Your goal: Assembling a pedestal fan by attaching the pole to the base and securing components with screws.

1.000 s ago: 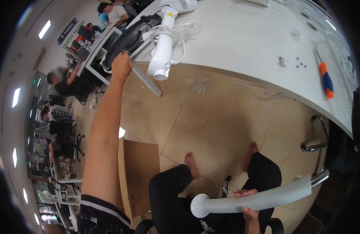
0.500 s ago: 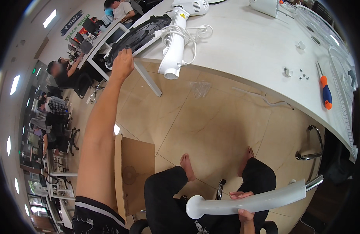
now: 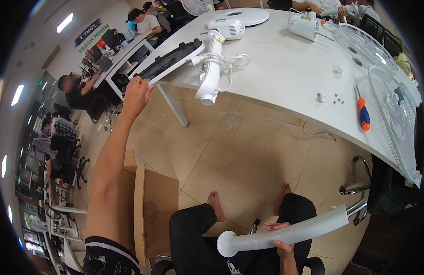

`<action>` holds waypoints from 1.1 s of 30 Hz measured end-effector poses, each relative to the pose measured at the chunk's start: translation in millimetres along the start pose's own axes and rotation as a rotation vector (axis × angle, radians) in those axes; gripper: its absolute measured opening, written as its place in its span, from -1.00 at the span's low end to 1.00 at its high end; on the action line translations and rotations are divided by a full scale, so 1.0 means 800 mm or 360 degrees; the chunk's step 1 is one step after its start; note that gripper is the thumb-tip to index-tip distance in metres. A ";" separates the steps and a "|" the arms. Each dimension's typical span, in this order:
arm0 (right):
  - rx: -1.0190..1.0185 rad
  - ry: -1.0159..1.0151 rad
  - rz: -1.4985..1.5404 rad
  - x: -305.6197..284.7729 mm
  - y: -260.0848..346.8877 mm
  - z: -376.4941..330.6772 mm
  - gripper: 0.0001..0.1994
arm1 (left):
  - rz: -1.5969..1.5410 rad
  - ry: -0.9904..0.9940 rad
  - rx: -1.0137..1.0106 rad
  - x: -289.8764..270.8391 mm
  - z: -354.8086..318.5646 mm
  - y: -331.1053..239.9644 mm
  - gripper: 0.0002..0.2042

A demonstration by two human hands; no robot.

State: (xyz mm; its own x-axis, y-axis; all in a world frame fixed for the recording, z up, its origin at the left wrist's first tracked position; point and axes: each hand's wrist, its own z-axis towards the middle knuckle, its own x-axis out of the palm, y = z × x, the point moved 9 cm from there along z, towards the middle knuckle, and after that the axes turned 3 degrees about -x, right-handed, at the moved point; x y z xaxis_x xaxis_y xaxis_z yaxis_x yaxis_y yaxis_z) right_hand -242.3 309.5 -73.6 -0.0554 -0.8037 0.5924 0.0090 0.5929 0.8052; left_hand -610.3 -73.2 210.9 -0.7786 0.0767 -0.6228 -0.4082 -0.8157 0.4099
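On white table [image 3: 276, 87] above tiled floor [image 3: 230, 160], fan parts [image 3: 212, 64] lie scattered.

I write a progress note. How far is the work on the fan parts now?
Early stage. Done: parts are laid out on the white table. In hand: the right hand holds the white pole on the lap; the left hand grips the dark fan blade piece. Left: grilles, motor unit, screws and screwdriver lie separate.

left hand [image 3: 135, 94] fingers on edge of dark flat panel with white rim [image 3: 173, 59] at white tabletop [image 3: 276, 78] | right hand [image 3: 281, 240] grips curved white plastic tube [image 3: 285, 231] over lap | orange-handled screwdriver [image 3: 362, 114] on tabletop
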 end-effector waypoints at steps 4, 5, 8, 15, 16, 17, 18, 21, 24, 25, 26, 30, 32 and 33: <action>-0.0001 -0.0020 0.0025 0.004 0.002 -0.002 -0.52 | -0.0043 -0.0141 -0.0093 -0.035 0.027 0.017 -0.77; -0.0028 0.0009 0.0008 0.004 0.001 -0.002 -0.52 | -0.0037 -0.0158 -0.0088 -0.042 0.036 0.021 -0.77; -0.0040 0.0017 0.0006 0.008 0.001 -0.002 -0.54 | -0.0045 -0.0193 -0.0117 -0.061 0.062 0.038 -0.76; -0.0007 0.0025 0.0007 0.012 0.003 -0.003 -0.56 | 0.0046 -0.0100 0.0170 -0.094 0.122 0.033 -0.71; -0.0016 0.0032 0.0026 0.012 0.003 -0.002 -0.56 | 0.0070 -0.0209 0.0229 -0.107 0.131 0.032 -0.68; -0.0016 0.0041 0.0036 0.011 0.002 -0.002 -0.56 | 0.0084 -0.0213 0.0244 -0.115 0.140 0.035 -0.68; -0.0011 0.0051 0.0043 0.013 0.002 -0.002 -0.56 | 0.0111 -0.0129 0.0153 -0.118 0.149 0.043 -0.66; 0.0048 -0.0033 -0.0073 0.011 0.001 -0.003 -0.51 | 0.0181 -0.0078 0.0034 -0.136 0.177 0.060 -0.55; 0.0011 -0.0007 -0.0071 0.014 0.002 -0.002 -0.51 | 0.0219 0.0058 -0.0139 -0.156 0.198 0.074 -0.46; 0.0012 -0.0004 -0.0068 0.013 0.001 -0.004 -0.51 | 0.0224 0.0060 -0.0138 -0.163 0.199 0.077 -0.46; 0.0014 -0.0007 -0.0019 0.011 -0.001 -0.006 -0.52 | 0.0229 0.0033 -0.0120 -0.175 0.198 0.080 -0.45; 0.0074 -0.0039 0.0143 0.018 -0.006 -0.009 -0.52 | 0.0188 0.0231 -0.0363 -0.228 0.202 0.094 -0.38; 0.0169 -0.0116 0.0211 0.013 -0.018 -0.013 -0.49 | 0.0167 0.0333 -0.0512 -0.251 0.195 0.117 -0.37; 0.0187 -0.0148 0.0238 0.018 -0.018 -0.013 -0.51 | 0.0138 0.0429 -0.0663 -0.258 0.189 0.128 -0.36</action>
State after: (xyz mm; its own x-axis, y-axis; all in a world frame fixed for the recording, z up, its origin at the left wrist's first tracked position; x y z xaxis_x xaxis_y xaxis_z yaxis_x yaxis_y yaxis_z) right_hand -232.8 288.9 -76.6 -0.1538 -0.7016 0.6957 -0.0920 0.7112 0.6969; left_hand -563.6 -86.2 481.8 -0.6278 -0.1074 -0.7709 -0.0799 -0.9763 0.2011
